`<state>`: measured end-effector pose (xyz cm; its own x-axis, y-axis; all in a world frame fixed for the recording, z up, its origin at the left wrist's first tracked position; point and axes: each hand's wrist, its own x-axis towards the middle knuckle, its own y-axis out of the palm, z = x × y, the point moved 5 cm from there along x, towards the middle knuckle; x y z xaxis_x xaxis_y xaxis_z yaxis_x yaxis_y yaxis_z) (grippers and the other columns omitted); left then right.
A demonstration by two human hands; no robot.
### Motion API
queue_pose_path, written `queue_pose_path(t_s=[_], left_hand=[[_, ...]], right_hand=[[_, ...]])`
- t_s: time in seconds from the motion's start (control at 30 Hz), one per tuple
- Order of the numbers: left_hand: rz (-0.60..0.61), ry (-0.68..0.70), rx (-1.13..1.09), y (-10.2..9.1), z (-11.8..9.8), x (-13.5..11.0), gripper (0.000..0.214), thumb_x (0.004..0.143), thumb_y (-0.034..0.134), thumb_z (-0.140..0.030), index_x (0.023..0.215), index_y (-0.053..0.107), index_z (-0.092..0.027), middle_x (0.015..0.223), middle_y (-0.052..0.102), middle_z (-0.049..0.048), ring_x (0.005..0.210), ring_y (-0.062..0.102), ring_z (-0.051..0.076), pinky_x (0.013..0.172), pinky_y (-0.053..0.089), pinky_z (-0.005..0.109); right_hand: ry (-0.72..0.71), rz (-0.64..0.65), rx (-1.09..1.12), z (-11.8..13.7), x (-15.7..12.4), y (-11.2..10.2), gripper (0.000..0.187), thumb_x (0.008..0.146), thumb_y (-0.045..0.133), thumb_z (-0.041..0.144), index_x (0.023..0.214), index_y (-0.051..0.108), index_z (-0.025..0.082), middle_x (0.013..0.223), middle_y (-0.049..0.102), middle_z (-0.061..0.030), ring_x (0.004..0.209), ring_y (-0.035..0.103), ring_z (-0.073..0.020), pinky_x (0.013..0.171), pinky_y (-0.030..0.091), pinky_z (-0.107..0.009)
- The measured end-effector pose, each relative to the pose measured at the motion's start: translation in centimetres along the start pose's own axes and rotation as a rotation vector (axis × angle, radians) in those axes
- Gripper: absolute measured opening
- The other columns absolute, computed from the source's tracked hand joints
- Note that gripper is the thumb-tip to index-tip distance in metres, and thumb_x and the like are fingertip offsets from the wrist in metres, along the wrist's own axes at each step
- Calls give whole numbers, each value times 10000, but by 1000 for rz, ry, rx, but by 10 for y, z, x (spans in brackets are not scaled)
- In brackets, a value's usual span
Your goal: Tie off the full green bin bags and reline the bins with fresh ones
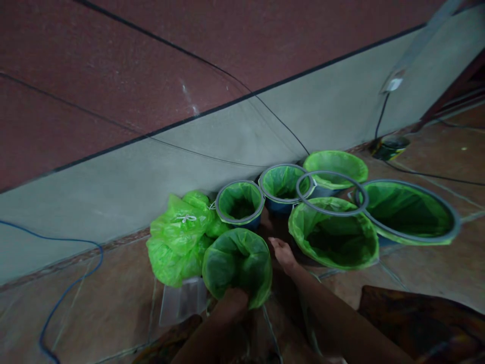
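Note:
A round bin lined with a green plastic bag [261,258] stands right in front of me, with the bag's edge folded out over its rim. My left hand [233,302] is at the near rim of this bin, and its fingers are lost in the dark inside. Beside the bin's right side is my right hand [282,254], its fingers stretched out and nothing visible in them. A larger bag-lined bin [297,230] without a fitted ring stands to the right of that hand. One loose grey ring [333,212] lies tilted across the rims there.
More bag-lined bins stand along the wall: two small ringed ones [240,221] [284,199], one ringless [335,159] and a large ringed one [456,222]. Tied green bags [178,253] lie left, near a clear plastic tray [178,308]. A blue cable [100,253] and a can [390,146] are on the floor.

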<state>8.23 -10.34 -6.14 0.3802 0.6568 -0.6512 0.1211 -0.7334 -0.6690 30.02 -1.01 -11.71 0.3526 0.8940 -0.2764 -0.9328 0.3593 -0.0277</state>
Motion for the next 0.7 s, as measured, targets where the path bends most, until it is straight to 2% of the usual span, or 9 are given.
queue_pose_path(t_s=[0.1,0.17,0.2,0.27,0.3,0.37,0.47,0.57,0.7], left_hand=[[32,34,-71,-20,0,-3,724,515,832,-331,1189,611,-187,1256,614,157,1196,534,370,1043,378,492],[-43,32,-219,-36,-10,7,769,657,723,-451,1341,492,-186,1381,522,139,1216,529,310,1028,413,405],[-182,-7,-289,-47,-14,15,714,748,634,-428,1388,432,-182,1412,489,132,1208,538,274,1032,408,368],[-375,-80,-347,-57,-25,34,792,764,608,-305,1467,280,-140,1492,377,153,1263,493,244,1054,375,312],[-413,-88,-355,-56,-31,46,847,752,614,-258,1485,216,-109,1510,340,171,1288,469,241,1056,367,293],[-413,-127,-329,-46,-40,68,838,777,586,-213,1490,172,-70,1457,417,193,1273,489,234,1036,379,282],[-322,-226,-245,-26,-42,92,525,893,435,-208,1404,393,-95,1227,637,160,1140,597,220,974,424,294],[-241,-243,-225,-11,-40,109,377,935,336,-178,1175,624,-144,1131,693,120,1064,637,201,934,450,284],[-166,-218,-242,2,-36,123,306,913,430,-151,1115,661,-132,1136,687,139,1080,632,216,972,443,319]], right_hand=[[26,-20,41,1,-1,3,589,646,578,730,780,732,178,915,747,-123,954,663,-283,936,471,-444],[33,-34,54,1,0,3,605,631,587,729,797,738,167,952,741,-142,975,659,-295,954,462,-458],[35,-36,59,0,2,3,612,634,585,727,812,741,163,976,737,-148,992,654,-297,964,457,-461],[44,-27,57,-1,4,3,602,658,575,714,845,747,169,1027,729,-144,1037,640,-297,987,446,-461],[50,-15,53,-1,5,4,589,675,568,706,865,749,178,1050,724,-135,1059,632,-294,997,440,-461],[65,24,49,-2,4,8,582,702,551,697,910,749,190,1078,718,-123,1080,623,-294,1001,441,-461],[82,106,73,-3,-3,15,630,743,517,695,1028,724,174,1115,703,-131,1070,628,-297,975,466,-460],[39,161,68,-4,-15,23,636,803,473,666,1129,675,159,1168,680,-132,1097,615,-284,998,451,-447],[-66,127,-95,-7,-32,29,603,866,444,581,1262,582,147,1280,613,-132,1212,544,-257,1076,380,-414]])
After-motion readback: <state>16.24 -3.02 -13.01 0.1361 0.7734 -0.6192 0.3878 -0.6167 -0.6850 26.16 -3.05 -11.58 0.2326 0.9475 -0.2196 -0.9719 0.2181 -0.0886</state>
